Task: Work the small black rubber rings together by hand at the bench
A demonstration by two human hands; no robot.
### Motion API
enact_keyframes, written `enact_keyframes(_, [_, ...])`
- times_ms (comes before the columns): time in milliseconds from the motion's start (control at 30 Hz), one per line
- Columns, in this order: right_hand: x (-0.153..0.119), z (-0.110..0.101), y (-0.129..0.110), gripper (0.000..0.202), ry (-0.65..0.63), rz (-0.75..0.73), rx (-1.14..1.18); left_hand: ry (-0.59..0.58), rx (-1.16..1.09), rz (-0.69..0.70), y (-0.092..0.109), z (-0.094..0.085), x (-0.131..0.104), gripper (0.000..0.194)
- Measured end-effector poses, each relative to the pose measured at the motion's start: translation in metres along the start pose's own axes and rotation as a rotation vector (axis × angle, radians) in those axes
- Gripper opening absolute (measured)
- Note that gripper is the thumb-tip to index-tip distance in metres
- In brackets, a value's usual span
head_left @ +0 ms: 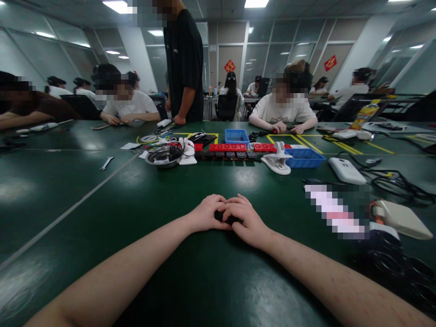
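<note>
My left hand (207,214) and my right hand (248,221) meet low over the green table (163,190). Their fingers curl around a small black object (232,219), which shows only in part between them. Its kind cannot be made out, since the fingers cover most of it. The fingertips of both hands touch or overlap at the top. Both forearms reach in from the bottom corners of the view.
Beyond my hands are a metal bowl of cables (163,156), a white clip stand (277,160), red socket strips (228,147) and a blue tray (304,159). A wrench (106,163) lies left. White devices (347,171) and black cables (391,181) lie right. Other people sit opposite; one stands.
</note>
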State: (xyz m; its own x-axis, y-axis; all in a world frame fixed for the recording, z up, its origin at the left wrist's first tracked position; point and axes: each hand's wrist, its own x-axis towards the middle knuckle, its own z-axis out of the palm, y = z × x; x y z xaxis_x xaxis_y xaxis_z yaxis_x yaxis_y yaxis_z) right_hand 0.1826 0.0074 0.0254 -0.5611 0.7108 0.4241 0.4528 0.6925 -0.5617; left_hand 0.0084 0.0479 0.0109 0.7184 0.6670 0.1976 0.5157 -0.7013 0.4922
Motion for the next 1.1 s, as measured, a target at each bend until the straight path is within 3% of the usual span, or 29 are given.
enact_keyframes(100, [-0.001, 0.001, 0.000, 0.024, -0.003, -0.010, -0.004, -0.009, 0.029, -0.006, -0.001, 0.002, 0.000, 0.031])
enact_keyframes(267, [-0.004, 0.000, 0.001, 0.043, 0.150, -0.053, -0.020, 0.023, 0.032, -0.040, 0.001, 0.002, -0.001, 0.066])
enact_keyframes(400, [-0.006, 0.002, 0.007, 0.037, 0.341, 0.083, -0.029, 0.025, 0.049, -0.059, 0.008, -0.001, -0.002, 0.079])
enact_keyframes(467, [-0.005, 0.005, 0.010, 0.040, 0.362, 0.155, -0.040, 0.025, 0.064, -0.067, 0.012, 0.000, -0.003, 0.082])
enact_keyframes(600, [-0.002, 0.008, 0.010, 0.041, 0.255, 0.250, -0.115, 0.078, 0.092, -0.100, 0.019, 0.004, -0.002, 0.074])
enact_keyframes(833, [0.001, 0.007, 0.005, 0.028, 0.166, 0.271, -0.193, 0.085, 0.139, -0.126, 0.019, 0.006, 0.000, 0.036])
enact_keyframes(1100, [0.000, 0.002, 0.002, 0.024, 0.132, 0.152, -0.147, 0.051, 0.029, -0.103, 0.013, 0.002, -0.001, 0.039])
